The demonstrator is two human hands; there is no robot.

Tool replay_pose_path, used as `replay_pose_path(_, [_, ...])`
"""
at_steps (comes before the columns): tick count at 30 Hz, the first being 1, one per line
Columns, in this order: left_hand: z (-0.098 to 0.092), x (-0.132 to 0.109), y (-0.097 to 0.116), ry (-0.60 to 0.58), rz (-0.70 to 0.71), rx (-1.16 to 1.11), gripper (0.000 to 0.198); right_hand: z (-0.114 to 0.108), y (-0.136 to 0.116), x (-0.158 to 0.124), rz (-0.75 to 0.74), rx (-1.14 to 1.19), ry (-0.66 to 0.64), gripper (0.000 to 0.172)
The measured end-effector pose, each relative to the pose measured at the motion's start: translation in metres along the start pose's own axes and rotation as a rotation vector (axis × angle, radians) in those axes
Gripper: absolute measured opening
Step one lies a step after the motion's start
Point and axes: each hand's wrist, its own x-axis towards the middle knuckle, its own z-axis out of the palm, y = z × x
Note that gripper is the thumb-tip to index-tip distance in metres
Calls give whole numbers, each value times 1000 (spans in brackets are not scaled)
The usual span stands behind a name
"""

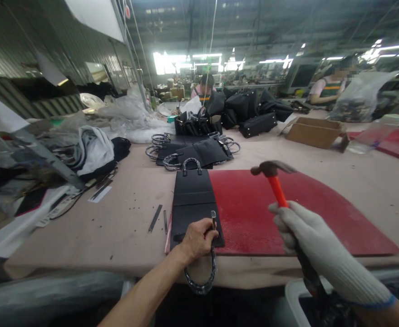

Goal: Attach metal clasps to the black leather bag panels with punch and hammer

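Observation:
My bare left hand (199, 237) pinches a short metal punch (213, 220) upright over the near end of a black bag panel (194, 193). The panel lies on the left part of a red board (253, 213), with one braided handle (192, 164) at its far end and another handle (202, 288) hanging over the table's front edge. My right hand (304, 231), in a white knitted glove, is closed round the orange and black grip of a claw hammer (278, 186). The hammer is raised above the board, apart from the punch.
A flat metal strip (155, 218) and a thin rod (165, 221) lie left of the panel. Beyond it are stacked bag panels (199, 152), black bags (243, 106) and a cardboard box (315, 132). Two people sit farther back. A white bin (294, 295) stands below the front edge.

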Motion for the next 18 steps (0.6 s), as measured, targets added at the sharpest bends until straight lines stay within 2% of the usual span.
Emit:
replay_pose_path(1, [0, 0, 0, 3, -1, 7, 12, 0, -12, -8, -69, 104, 15, 40])
replay_pose_path(3, [0, 0, 0, 4, 2, 13, 12, 4, -26, -20, -190, 60, 48, 40])
replay_pose_path(7, [2, 0, 0, -6, 16, -2, 10, 10, -30, -25, -368, -521, -23, 36])
replay_pose_path(9, [2, 0, 1, -1, 19, 1, 10, 7, -35, -26, -422, -675, -19, 32])
replay_pose_path(11, [3, 0, 1, 4, 28, 8, 9, 1, -46, -29, -485, -602, 69, 31])
replay_pose_path(14, [3, 0, 1, 2, 51, 25, 9, -2, -54, -34, -586, -353, 261, 27])
replay_pose_path(16, [3, 0, 0, -7, 53, 44, 9, 3, -47, -33, -622, -429, 238, 27])
replay_pose_path(18, [3, 0, -1, -16, 48, 56, 8, 7, -37, -30, -598, -635, 107, 30])
